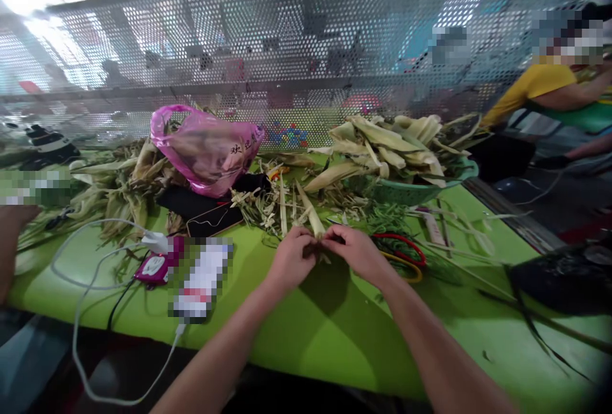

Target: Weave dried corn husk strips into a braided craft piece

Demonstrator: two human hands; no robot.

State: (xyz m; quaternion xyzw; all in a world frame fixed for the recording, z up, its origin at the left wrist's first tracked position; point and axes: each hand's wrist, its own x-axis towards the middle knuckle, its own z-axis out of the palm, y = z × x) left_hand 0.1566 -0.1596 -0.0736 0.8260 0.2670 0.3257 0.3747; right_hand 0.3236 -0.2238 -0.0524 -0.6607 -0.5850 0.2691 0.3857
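Between my two hands is a pale corn husk [312, 211], its long pointed end reaching away from me over the green table. My left hand [295, 257] pinches the near end from the left. From the right, my right hand [352, 252] grips the same end, fingertips almost touching those of the left. The exact fold under the fingers is hidden. Just right of my right hand lie scissors [406, 254] with red and yellow handles. Cut husk scraps [261, 207] are scattered beyond my hands.
A green basket [411, 192] heaped with dry husks [389, 143] stands at the back right. At the back left sit a pink plastic bag [205, 152] and more husks [119, 178]. A phone [203, 280], a purple power bank [160, 262] and white cables lie left. People sit on both sides.
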